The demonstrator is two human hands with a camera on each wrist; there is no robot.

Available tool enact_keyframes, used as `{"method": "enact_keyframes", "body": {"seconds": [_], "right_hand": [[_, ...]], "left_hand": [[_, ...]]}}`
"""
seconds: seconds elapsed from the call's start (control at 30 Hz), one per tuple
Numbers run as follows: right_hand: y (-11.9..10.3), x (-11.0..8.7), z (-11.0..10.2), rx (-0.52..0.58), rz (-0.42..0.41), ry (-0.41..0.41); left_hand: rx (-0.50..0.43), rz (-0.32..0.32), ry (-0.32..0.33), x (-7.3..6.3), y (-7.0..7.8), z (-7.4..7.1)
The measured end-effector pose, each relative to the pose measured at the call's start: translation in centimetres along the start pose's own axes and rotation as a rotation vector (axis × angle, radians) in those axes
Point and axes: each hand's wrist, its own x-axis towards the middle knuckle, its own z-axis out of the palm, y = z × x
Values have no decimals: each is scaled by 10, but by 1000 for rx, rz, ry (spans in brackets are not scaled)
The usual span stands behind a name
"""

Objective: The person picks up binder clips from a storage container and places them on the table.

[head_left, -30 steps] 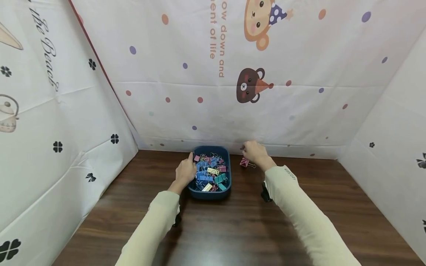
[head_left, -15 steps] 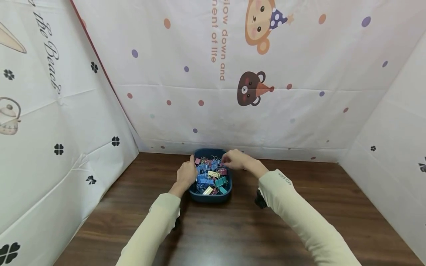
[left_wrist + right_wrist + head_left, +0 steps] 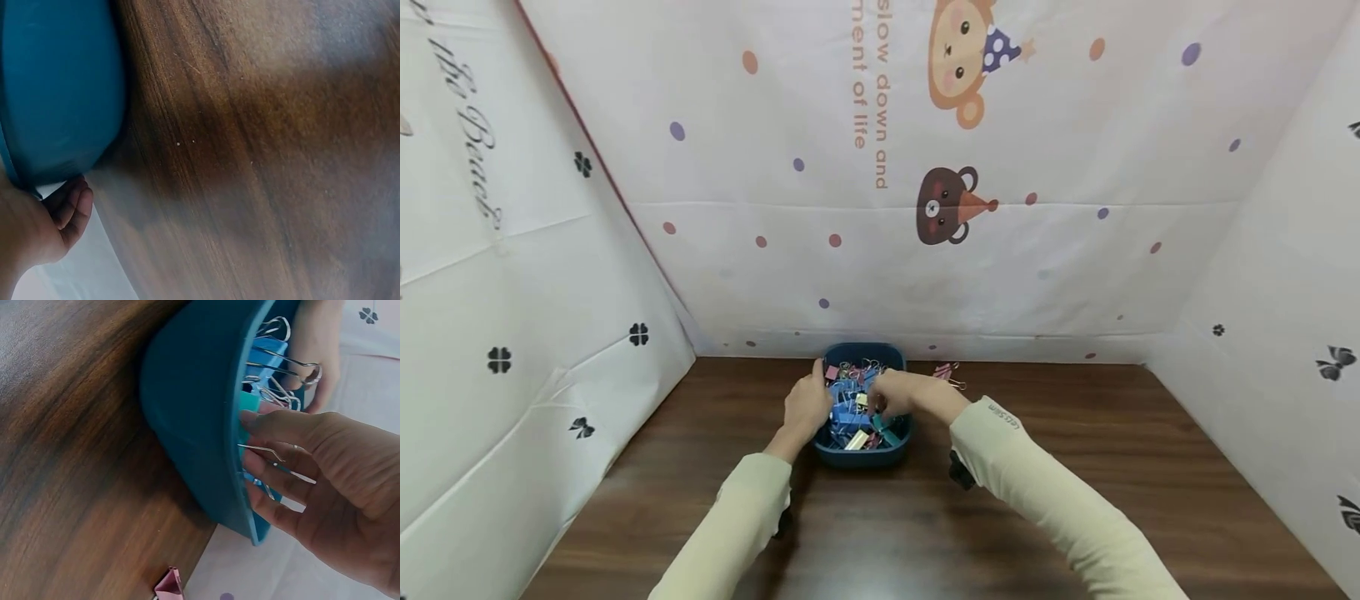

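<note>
In the head view, a dark blue plastic bin point(image 3: 861, 458) holds a heap of binder clips in blue, teal, pink and pale yellow. My left hand point(image 3: 807, 406) grips its left side, thumb by the rim and fingers point(image 3: 78, 212) against the outer wall. My right hand point(image 3: 898, 393) reaches over the right rim among the clips. The right wrist view has its thumb and fingertips on either side of a teal binder clip point(image 3: 249, 403), partly hidden, pinching it. Wire handles point(image 3: 265, 451) show between the fingers. Blue clips point(image 3: 269, 353) lie beyond the thumb.
A pink binder clip point(image 3: 946, 372) lies on the brown wooden table point(image 3: 880, 525), right of the bin near the back edge. White printed cloth point(image 3: 760, 292) hangs right behind the bin. More cloth walls stand at left and right.
My right hand has moved left from beside the pink clip on the table, across the bin's right rim and down among the clips. My left hand stays at the bin's left side.
</note>
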Motion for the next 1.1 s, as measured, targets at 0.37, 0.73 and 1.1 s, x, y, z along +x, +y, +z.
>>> {"method": "enact_keyframes", "body": {"seconds": [0.37, 0.73, 1.1], "right_hand": [[-1, 6, 14, -33, 53, 11], [-4, 9, 8, -181, 37, -3], [-25, 9, -21, -212, 162, -151]], "left_hand": [[20, 31, -10, -5, -4, 1], [49, 9, -7, 0, -2, 1], [52, -17, -36, -3, 0, 0]]}}
